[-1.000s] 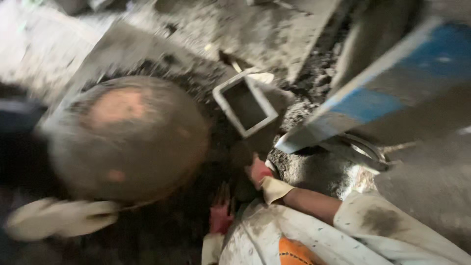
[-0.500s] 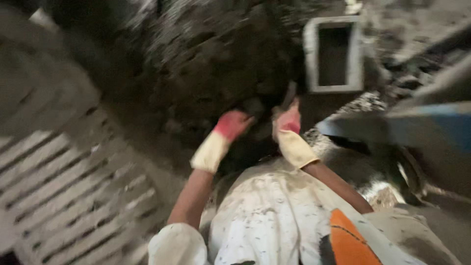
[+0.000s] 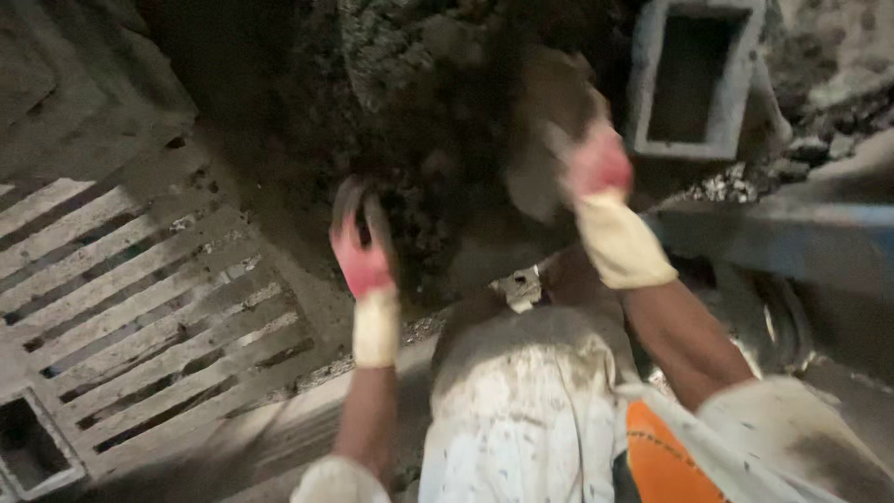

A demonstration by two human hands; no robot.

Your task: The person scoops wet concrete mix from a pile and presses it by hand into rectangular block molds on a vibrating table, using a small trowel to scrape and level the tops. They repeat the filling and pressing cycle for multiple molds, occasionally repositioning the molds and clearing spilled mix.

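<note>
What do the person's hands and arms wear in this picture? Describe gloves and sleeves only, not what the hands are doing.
Both the left hand and the right hand wear gloves with reddish-pink palms and fingers and cream knitted cuffs, smeared with dirt. The forearms are bare above the cuffs. Pale, stained short sleeves cover the upper arms.

The single head-worn camera looked steeply down from close above, facing forward over the person's pale, stained apron (image 3: pixel 521 410) toward the dark heap of wet mortar (image 3: pixel 419 102).
</note>
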